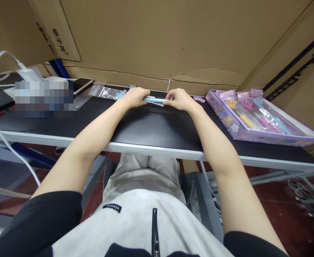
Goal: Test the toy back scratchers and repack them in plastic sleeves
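In the head view, a light-blue back scratcher (157,100) lies sideways between my two hands, just above or on the black tabletop. My left hand (136,97) is closed around its left part. Light-blue claw-shaped prongs (121,94) show beyond the left hand; whether they all belong to one piece I cannot tell. My right hand (178,99) pinches the right end with thumb and fingers. A bit of clear plastic shows just under the handle. Clear plastic bags (108,92) lie left of my left hand.
On the right stands a purple printed box (230,123) with several wrapped yellow, pink and blue back scratchers. A phone (83,85), a white charger (30,75) with a cable and a blurred-out item sit at the left. Cardboard (157,46) walls the back.
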### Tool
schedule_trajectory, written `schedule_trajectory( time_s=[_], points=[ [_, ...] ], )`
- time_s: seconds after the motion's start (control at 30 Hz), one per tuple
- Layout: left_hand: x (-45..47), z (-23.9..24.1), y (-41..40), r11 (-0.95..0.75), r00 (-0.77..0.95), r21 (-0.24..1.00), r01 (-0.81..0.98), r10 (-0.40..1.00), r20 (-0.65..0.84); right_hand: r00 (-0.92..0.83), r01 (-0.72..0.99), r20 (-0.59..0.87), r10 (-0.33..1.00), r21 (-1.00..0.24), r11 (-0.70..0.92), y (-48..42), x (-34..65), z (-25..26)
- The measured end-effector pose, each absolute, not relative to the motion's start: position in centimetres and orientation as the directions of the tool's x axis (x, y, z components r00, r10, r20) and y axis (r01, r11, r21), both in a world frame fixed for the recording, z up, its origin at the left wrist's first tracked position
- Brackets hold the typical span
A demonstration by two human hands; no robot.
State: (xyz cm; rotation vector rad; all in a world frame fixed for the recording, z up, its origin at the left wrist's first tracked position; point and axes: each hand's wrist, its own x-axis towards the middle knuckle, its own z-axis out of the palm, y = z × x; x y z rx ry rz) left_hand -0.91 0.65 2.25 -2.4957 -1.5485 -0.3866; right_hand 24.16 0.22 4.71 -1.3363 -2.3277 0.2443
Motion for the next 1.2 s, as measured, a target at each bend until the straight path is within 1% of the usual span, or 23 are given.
schedule_trajectory(
  time_s=[0.1,0.2,0.3,0.4,0.67,0.87,0.93,1.07,1.2],
  points=[
    [-0.7,2.1,0.7,-0.455,0.432,-0.006,0.890,0.842,0.323,-0.454,0.749,0.280,0.846,-0.394,0.533,0.2,23.5,4.3],
    [-0.3,2.1,0.7,-0.464,0.441,-0.009,0.886,0.834,0.331,-0.470,0.704,0.246,0.848,-0.475,0.528,-0.1,22.8,4.0],
    [0.2,2.3,0.3,-0.480,0.463,-0.038,0.876,0.820,0.337,-0.471,0.662,0.212,0.856,-0.557,0.502,-0.5,22.2,3.9],
    [0.6,2.6,-0.2,-0.494,0.490,-0.078,0.866,0.807,0.330,-0.458,0.658,0.206,0.865,-0.576,0.486,-0.9,22.0,4.0],
    [0.7,2.5,-0.1,-0.578,0.573,-0.103,0.809,0.737,0.358,-0.488,0.654,0.236,0.841,-0.540,0.531,-1.4,22.0,4.4],
    [0.8,1.8,0.7,-0.615,0.624,-0.160,0.772,0.686,0.373,-0.508,0.658,0.236,0.828,-0.515,0.550,-2.2,21.4,4.5],
    [0.8,1.5,1.0,-0.630,0.641,-0.175,0.757,0.663,0.386,-0.525,0.664,0.253,0.813,-0.476,0.577,-2.4,21.2,4.6],
    [1.0,1.0,1.4,-0.672,0.685,-0.202,0.712,0.602,0.412,-0.557,0.697,0.290,0.779,-0.347,0.628,-2.9,20.9,4.7],
    [1.4,0.6,1.5,-0.703,0.718,-0.225,0.675,0.554,0.422,-0.562,0.746,0.273,0.781,-0.240,0.621,-3.1,20.9,5.1]
  ],
)
